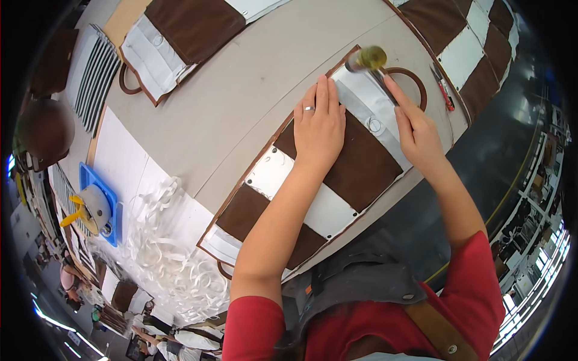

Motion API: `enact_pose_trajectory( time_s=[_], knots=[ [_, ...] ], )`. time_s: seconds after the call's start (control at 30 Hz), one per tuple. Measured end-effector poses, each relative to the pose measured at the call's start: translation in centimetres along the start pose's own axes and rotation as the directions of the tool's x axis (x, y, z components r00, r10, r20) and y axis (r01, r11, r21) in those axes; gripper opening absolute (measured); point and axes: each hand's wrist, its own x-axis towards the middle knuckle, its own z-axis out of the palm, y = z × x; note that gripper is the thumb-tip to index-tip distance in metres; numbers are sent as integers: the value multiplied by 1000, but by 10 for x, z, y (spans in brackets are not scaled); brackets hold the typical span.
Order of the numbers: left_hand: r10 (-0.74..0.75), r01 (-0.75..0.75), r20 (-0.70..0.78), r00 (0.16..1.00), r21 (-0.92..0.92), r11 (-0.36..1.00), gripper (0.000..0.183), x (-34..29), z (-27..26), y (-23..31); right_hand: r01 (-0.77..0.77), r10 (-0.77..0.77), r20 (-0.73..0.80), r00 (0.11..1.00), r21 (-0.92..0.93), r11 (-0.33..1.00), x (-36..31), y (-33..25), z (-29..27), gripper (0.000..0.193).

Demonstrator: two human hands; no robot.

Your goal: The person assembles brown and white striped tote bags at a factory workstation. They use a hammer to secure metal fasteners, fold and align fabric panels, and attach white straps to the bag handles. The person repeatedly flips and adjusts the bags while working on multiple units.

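Flat on a brown-and-white bag panel (363,157) lies my left hand (319,127), fingers stretched toward its far edge and a ring on one of them. My right hand (416,133) is closed round the handle of a small hammer (372,58), its index finger laid along the shaft. The hammer's rounded head has a yellow-green face and is over the panel's far white end, close to my left fingertips; whether it touches is unclear. Brown piping edges the panel, small dark snaps dot its white strip, and a brown loop handle (415,81) curves out beyond the hammer.
More brown-and-white panels lie at the upper left (195,27) and the upper right (460,57). A red-handled cutter (447,96) is right of the loop handle. White ribbon scraps (162,259) pile up at left, near a blue tray (113,231) holding a tape roll (96,207).
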Motion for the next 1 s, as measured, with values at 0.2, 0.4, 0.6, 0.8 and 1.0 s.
enact_pose_trajectory(
  time_s=[0.2,0.4,0.6,0.8,1.0],
  knots=[
    [-8,9,-38,999,47,999,43,2,6,5,-1,43,236,971,-177,984,29,-7,-11,44],
    [-40,40,-41,998,3,999,42,1,4,4,20,60,314,947,-247,969,36,4,-24,54],
    [-53,50,-37,998,-94,994,42,0,5,0,27,-1,275,961,-92,995,17,16,1,57],
    [-45,43,-34,998,-69,997,43,-1,1,0,-26,13,113,993,114,993,16,9,-1,53],
    [-65,51,-71,995,-183,982,34,1,2,3,-291,243,303,922,126,948,8,11,-7,48]
  ],
)
